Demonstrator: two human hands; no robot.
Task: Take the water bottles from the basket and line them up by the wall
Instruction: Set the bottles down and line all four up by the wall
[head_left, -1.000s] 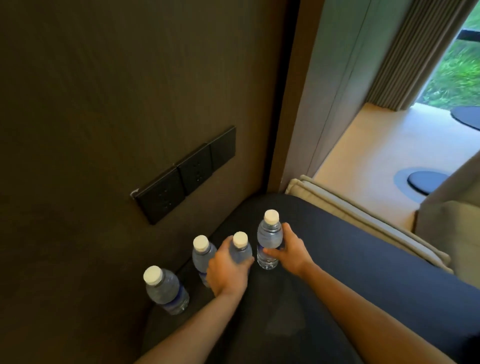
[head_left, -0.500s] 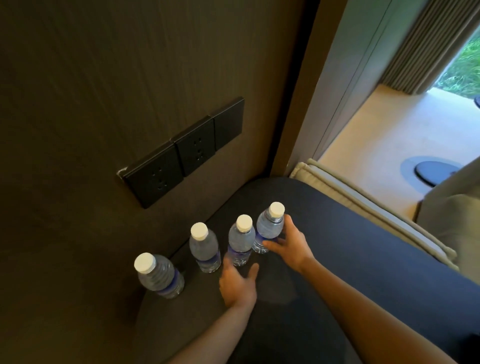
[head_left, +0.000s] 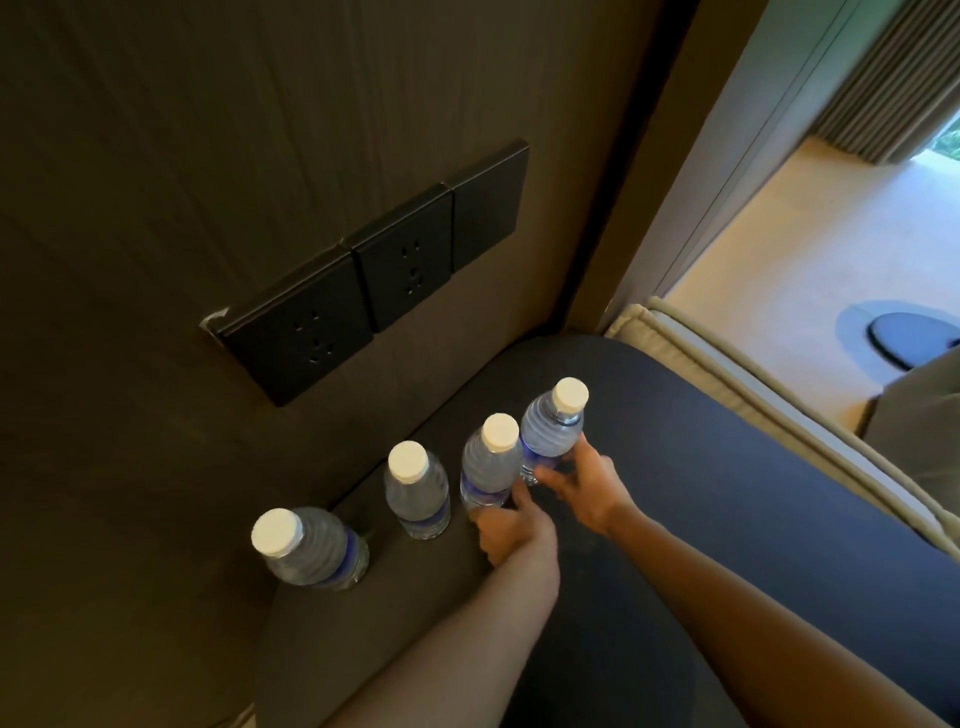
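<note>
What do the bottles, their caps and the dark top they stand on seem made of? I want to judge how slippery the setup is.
The bottles look like thin clear plastic: see-through, with ribbed walls. Their caps look like matte white plastic. The dark top is matte, with no glare; whether it is fabric or a coated board, the view leaves open.

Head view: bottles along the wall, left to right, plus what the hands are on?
Nearest bottle, free → second bottle, free → third bottle, left hand at its base → far bottle, right hand holding it.
</note>
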